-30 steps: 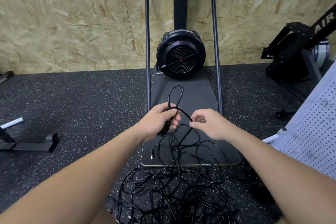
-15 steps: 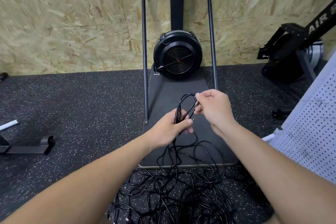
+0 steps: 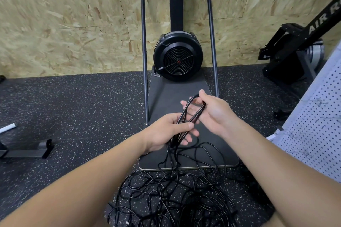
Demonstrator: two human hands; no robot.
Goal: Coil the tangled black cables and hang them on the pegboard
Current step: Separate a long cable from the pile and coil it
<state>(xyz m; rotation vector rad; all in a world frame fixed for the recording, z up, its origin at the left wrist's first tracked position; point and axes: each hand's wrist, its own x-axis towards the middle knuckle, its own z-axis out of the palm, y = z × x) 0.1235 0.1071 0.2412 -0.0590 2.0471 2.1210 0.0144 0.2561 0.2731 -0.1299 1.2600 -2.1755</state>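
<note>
1. Gripping a narrow, elongated loop of thin black cable, a person works above a speckled black rubber floor; the loop's long axis runs diagonally, from lower left near the person up and to the right toward the wall.
2. Left hand clasps the loop's lower end, thumb pressed across the bunched strands and fingers curled beneath them.
3. Right hand holds the loop's upper, rounded end, fingers curled round the strands there, thumb raised above.
4. From the left hand, loose strands fall to a tangled heap of thin black cables lying on the floor near the person, its far edge spilling over the front of a flat dark grey platform.
5. That platform belongs to a black exercise machine with a round fan housing and a tall tubular frame, standing against a chipboard wall.
6. A white perforated pegboard leans at the right edge, well apart from the hands.
7. A black machine lettered "AIR" stands behind it.
</note>
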